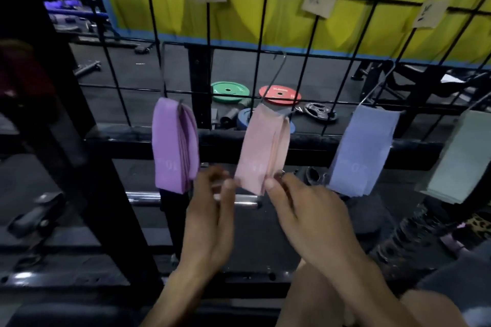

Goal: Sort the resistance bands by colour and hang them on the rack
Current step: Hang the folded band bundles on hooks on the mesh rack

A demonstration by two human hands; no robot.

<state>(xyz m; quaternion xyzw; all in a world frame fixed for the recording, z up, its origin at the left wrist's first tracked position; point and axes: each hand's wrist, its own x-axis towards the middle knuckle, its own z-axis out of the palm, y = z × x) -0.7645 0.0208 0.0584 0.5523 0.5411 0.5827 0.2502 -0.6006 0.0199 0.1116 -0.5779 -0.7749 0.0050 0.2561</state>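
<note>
Four colour groups are hung on hooks from the wire rack (259,66): purple bands (174,151), pink bands (261,151), blue bands (364,151) and, at the right edge, grey-green bands (462,156). The lower end of the pink bands is pinched from both sides — by the left hand (210,210) at the left corner and the right hand (300,210) at the right corner, thumb against fingers in each. The left hand is blurred, so its exact hold is less certain.

The step in hand appears to be squaring up the pink stack. It is best done with a light, even downward pull so the loops are seated fully in the hook's (273,79) bend; the hook should not be tugged sideways — it hangs loosely from the wire. The neighbouring stacks are near and are better left untouched.
</note>
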